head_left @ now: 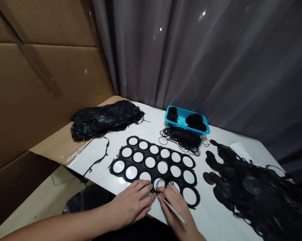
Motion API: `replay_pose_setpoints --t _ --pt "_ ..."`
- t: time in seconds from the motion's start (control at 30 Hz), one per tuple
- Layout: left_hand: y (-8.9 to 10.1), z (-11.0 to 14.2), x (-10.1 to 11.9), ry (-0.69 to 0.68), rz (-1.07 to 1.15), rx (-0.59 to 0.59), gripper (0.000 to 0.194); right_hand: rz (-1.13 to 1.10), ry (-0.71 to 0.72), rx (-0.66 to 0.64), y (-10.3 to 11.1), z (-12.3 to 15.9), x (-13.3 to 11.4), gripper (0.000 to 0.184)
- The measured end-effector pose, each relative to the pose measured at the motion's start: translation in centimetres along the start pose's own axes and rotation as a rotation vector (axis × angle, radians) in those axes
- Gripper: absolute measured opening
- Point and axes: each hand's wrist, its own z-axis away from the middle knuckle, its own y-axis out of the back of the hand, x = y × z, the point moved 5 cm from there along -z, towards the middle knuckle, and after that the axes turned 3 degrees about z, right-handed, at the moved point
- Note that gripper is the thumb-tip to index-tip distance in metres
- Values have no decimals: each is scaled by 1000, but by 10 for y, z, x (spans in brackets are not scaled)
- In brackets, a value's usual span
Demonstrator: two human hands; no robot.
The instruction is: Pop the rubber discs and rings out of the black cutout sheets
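Head view: I have the left hand (131, 204) resting on the black rubber sheet (156, 164).
Its fingers lie together; the right hand (174, 209) has fingers clamped on a thin white stick (171, 209).

The head-worn camera looks forward and down onto the left hand (131, 204) and right hand (177, 209).

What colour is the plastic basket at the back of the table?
The plastic basket is bright turquoise with a mesh pattern; the head view shows it best.
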Motion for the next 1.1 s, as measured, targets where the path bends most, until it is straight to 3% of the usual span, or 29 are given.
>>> replay_pose_setpoints --t 0.1,0.23,0.3,0.4,0.47,0.57,0.73,1.1 --pt "0 0 0 -8 -1 16 30 237 149 71 -11 9 -7 24" --pt "0 0 0 -18 0 17 31 296 124 99 3 -2 7 29" --pt "2 -1 0 -24 13 15 34 221 5 104 28 -19 26 29" --pt "7 -1 0 -22 48 27 34 22 -302 142 67 -40 56 22" --pt "9 -1 0 -16 61 31 35 -165 -487 121 74 -43 63 25" --pt "7 0 1 -4 42 31 38 -364 -594 -14 53 -32 51 28" --pt "2 -1 2 11 2 -17 39 -404 -513 -193 13 -10 24 26" --pt "-5 2 -1 14 10 -58 47 -272 -307 -158 15 -13 18 19"
